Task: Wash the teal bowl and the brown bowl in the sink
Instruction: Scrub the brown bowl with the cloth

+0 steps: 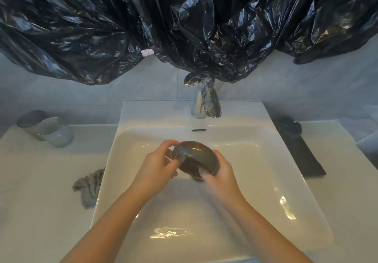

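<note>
A brown bowl (196,156) with a greenish outside is held tilted on its side over the white sink (126,140), below the tap. My left hand (157,164) grips its left rim with curled fingers. On the right, my right hand (218,172) curls round the bowl's rim, its fingers reaching inside. The inside of the bowl is dark and partly hidden by my hands. I see no teal bowl.
A chrome tap (199,103) stands at the back of the sink. Two cups (47,128) lie on the left counter. A grey cloth (90,185) sits by the sink's left edge. A black object (300,150) lies at right. Black plastic sheeting (184,23) hangs above.
</note>
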Available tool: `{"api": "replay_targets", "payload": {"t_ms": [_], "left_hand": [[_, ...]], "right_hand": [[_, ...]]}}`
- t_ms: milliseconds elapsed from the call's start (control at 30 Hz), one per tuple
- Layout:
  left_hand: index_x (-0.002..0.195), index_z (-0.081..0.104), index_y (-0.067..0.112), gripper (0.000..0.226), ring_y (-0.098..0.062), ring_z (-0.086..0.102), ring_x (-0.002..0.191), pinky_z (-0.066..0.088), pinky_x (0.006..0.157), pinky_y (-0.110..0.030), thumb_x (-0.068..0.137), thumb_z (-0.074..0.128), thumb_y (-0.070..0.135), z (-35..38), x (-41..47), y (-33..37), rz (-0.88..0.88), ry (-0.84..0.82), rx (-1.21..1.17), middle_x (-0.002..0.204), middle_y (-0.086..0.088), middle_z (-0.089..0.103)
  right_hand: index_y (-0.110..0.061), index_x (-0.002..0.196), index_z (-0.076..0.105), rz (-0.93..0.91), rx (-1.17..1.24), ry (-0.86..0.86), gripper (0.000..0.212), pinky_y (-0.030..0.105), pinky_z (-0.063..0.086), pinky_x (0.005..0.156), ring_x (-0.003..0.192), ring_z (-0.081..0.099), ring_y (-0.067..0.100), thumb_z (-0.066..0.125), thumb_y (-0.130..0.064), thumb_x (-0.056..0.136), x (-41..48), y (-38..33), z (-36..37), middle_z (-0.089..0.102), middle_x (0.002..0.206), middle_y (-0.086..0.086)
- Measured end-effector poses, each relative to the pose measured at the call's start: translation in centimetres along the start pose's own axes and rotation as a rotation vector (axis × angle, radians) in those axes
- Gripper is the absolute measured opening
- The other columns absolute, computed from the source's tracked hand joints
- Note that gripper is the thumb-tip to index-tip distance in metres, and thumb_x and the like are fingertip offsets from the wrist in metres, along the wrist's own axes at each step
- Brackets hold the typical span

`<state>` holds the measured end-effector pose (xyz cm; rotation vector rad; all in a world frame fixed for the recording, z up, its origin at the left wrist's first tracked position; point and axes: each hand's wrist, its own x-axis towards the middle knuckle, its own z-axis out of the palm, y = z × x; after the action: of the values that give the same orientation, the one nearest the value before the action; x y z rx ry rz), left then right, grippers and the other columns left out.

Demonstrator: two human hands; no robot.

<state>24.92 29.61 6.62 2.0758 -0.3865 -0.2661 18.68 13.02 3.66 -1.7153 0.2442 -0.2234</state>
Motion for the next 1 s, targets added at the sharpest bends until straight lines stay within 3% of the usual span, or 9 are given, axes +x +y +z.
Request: {"api": "replay_targets", "payload": {"t_ms": [100,233,333,467,533,600,733,900,1000], "left_hand": [[0.105,0.058,0.035,0.017,-0.01,0.065,0.079,0.053,0.073,-0.032,0.089,0.058,0.043,-2.5,-1.1,-2.2,0.025,0.163,0.059,0.086,0.009,0.067],[0.093,0.063,0.026,0.006,-0.022,0.06,0.079,0.047,0.074,-0.037,0.094,0.057,0.024,-8.9,-2.2,-7.7,-0.129,0.536,0.29,0.087,0.0,0.066],[0.102,0.069,0.015,0.014,-0.026,0.058,0.084,0.043,0.079,-0.037,0.093,0.058,0.014,-11.4,-2.6,-12.4,-0.268,0.435,0.438,0.099,-0.011,0.065],[0.084,0.071,0.034,0.01,-0.027,0.062,0.076,0.045,0.068,-0.032,0.08,0.062,0.034,-10.7,-3.0,-15.1,-0.283,0.062,0.539,0.081,-0.005,0.063],[0.105,0.07,0.03,0.028,-0.031,0.06,0.092,0.047,0.078,-0.036,0.078,0.064,0.032,-10.0,-3.1,-16.4,-0.349,-0.015,0.567,0.095,-0.009,0.062],[0.115,0.065,0.025,0.036,-0.033,0.056,0.099,0.047,0.084,-0.04,0.08,0.069,0.02,-9.3,-3.1,-17.8,-0.396,0.051,0.56,0.104,-0.011,0.059],[0.104,0.066,0.015,0.03,-0.033,0.058,0.085,0.044,0.072,-0.038,0.076,0.066,0.005,-9.8,-2.7,-17.5,-0.402,0.367,0.427,0.095,-0.013,0.061],[0.109,0.064,0.012,0.033,-0.022,0.052,0.093,0.048,0.082,-0.043,0.077,0.055,0.017,-11.4,-1.9,-9.9,-0.135,0.669,0.263,0.102,-0.009,0.057],[0.106,0.066,0.009,0.028,-0.008,0.045,0.095,0.038,0.084,-0.025,0.079,0.06,0.011,-9.7,-1.7,-3.9,0.063,0.667,0.313,0.105,-0.01,0.055]], "right_hand": [[-0.021,0.106,0.067,0.294,0.216,0.001,0.031,0.04,0.061,0.076,0.094,0.071,0.021,0.054,0.003,0.091,0.1,0.3,0.7,0.074,0.1,0.005],[-0.011,0.11,0.065,0.472,0.347,-0.016,0.018,0.057,0.058,0.079,0.086,0.073,0.034,0.052,-0.01,0.097,0.3,0.8,1.3,0.073,0.103,0.018],[-0.01,0.113,0.062,0.484,0.344,-0.018,0.018,0.053,0.059,0.076,0.081,0.074,0.038,0.053,-0.012,0.098,0.4,1.5,1.5,0.073,0.102,0.017],[-0.009,0.122,0.059,0.514,0.331,-0.03,0.025,0.058,0.057,0.081,0.089,0.073,0.039,0.055,-0.015,0.097,0.6,2.5,1.7,0.07,0.112,0.019],[-0.009,0.124,0.058,0.525,0.324,-0.028,0.027,0.062,0.056,0.083,0.091,0.073,0.037,0.056,-0.015,0.097,0.6,2.8,1.7,0.069,0.114,0.019],[-0.011,0.125,0.058,0.527,0.316,-0.031,0.031,0.058,0.058,0.081,0.094,0.072,0.038,0.06,-0.019,0.095,0.5,3.1,1.7,0.068,0.116,0.018],[-0.011,0.124,0.061,0.529,0.326,-0.025,0.043,0.056,0.059,0.079,0.098,0.07,0.036,0.065,-0.026,0.084,0.2,3.1,1.7,0.07,0.114,0.017],[-0.007,0.12,0.063,0.525,0.384,-0.003,0.025,0.057,0.057,0.086,0.107,0.067,0.033,0.052,-0.009,0.097,0.8,2.3,1.3,0.071,0.113,0.017],[-0.007,0.118,0.063,0.515,0.392,-0.021,0.024,0.054,0.058,0.083,0.106,0.068,0.033,0.053,-0.009,0.097,1.3,1.5,0.9,0.072,0.111,0.017]]}}
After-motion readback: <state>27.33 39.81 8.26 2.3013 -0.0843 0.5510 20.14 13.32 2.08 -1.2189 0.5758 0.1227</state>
